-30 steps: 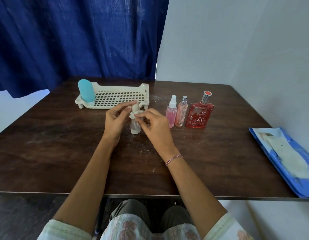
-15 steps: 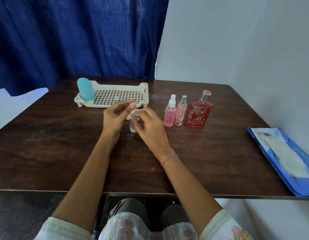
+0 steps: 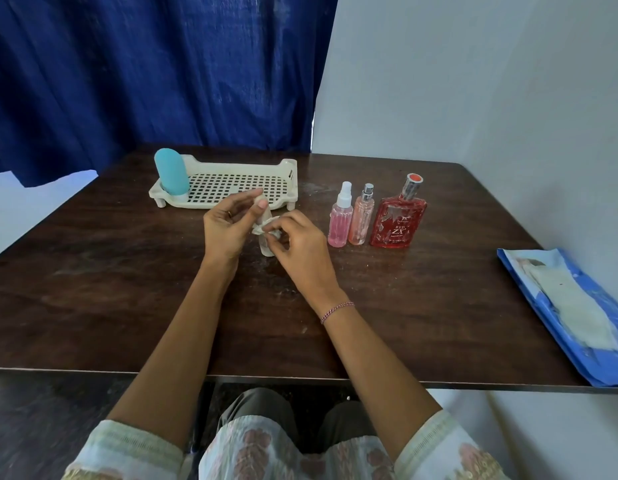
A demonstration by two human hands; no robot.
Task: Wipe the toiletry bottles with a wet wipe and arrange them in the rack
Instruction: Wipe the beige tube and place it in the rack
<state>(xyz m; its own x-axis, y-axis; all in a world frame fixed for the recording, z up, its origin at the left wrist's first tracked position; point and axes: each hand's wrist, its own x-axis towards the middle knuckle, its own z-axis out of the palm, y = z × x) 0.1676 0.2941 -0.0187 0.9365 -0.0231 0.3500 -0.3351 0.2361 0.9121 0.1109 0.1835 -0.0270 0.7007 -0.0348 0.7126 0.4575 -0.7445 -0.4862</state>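
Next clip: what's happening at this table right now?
A person is wiping a small clear bottle: the left hand holds its top while the right hand pinches a wet wipe against its side. A teal bottle stands in the rack. A pink spray bottle, a peach spray bottle and a red perfume bottle stand on the table to its right.

From my seat the rack [image 3: 231,188] lies free from its middle to its right end; the teal bottle [image 3: 171,171] stands upright in its left end. The left hand [image 3: 227,226], pinching the small clear bottle [image 3: 267,250], and the right hand [image 3: 300,244], holding the wet wipe [image 3: 260,229], block the front rim. The pink spray bottle [image 3: 340,221], peach spray bottle [image 3: 361,220] and red perfume bottle [image 3: 399,218] stand close-set to the right; bare table [image 3: 456,271] beyond them reaches the wet-wipe pack [image 3: 570,313].
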